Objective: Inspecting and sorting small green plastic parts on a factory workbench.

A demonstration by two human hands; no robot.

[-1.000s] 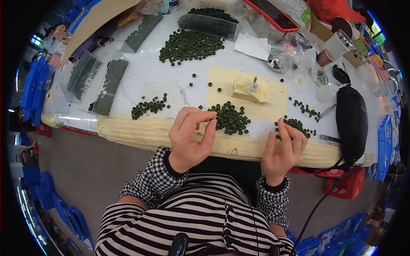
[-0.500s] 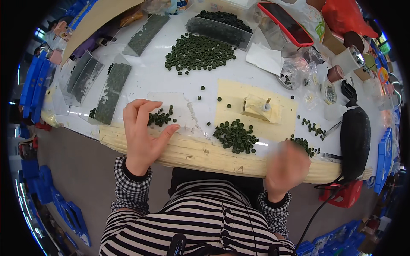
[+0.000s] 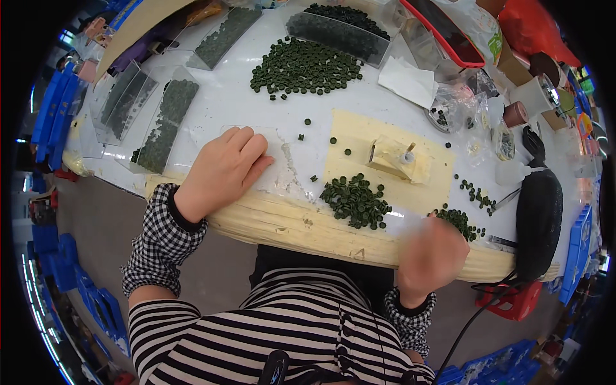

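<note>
My left hand (image 3: 230,165) rests palm down on the table near its padded front edge, its fingers curled in and pressed together. It covers the spot where a small pile of dark green grooved discs lay, and whatever is in its grip is hidden. At the right, my right hand (image 3: 433,253) is smeared by motion above the padded edge, so its fingers cannot be read. Just beyond it lies a pile of the same discs (image 3: 454,223). Between my hands is a larger heap of discs (image 3: 356,202), beside a taped block with an upright peg (image 3: 401,160) on a yellow sheet (image 3: 346,128).
A wide spread of discs (image 3: 305,67) lies before a clear bin (image 3: 337,38) at the back. More clear bins (image 3: 168,125) stand left. A red-cased phone (image 3: 443,32), white tissue (image 3: 407,82) and black padded object (image 3: 540,218) with a cable are on the right.
My left hand has gone from spread fingers beside the small pile to curled fingers over it. My right hand stays blurred at nearly the same place. The view has shifted slightly.
</note>
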